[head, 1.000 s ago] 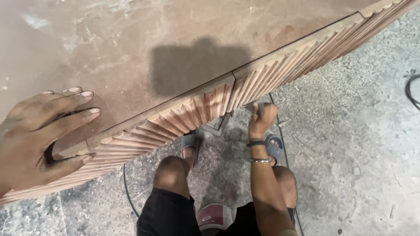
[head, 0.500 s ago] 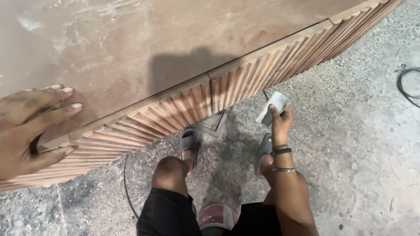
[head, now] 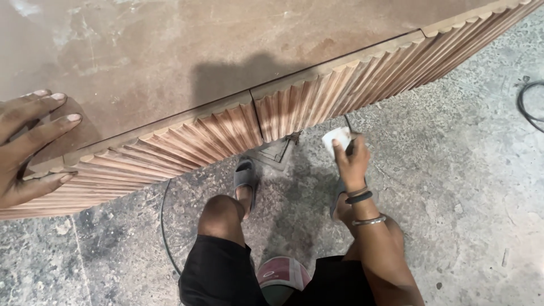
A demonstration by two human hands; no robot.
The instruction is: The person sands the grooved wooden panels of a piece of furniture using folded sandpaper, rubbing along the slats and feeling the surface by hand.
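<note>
Low down, small pale sanding sheet (head: 336,139) pinched in right hand (head: 352,164), held off the fluted wooden edge (head: 226,133), above the concrete floor (head: 453,170). Left hand (head: 28,147) spread flat on tabletop (head: 226,51) corner. Risk: loose pinch drops sheet; cable (head: 164,226) by sandalled foot (head: 245,178) could snag

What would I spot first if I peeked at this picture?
A big brown cabinet with a wavy ribbed wooden front fills the top. The left hand rests on its left edge, and the right hand holds a small pale folded sheet just below the ribs, above the grey concrete floor.
</note>
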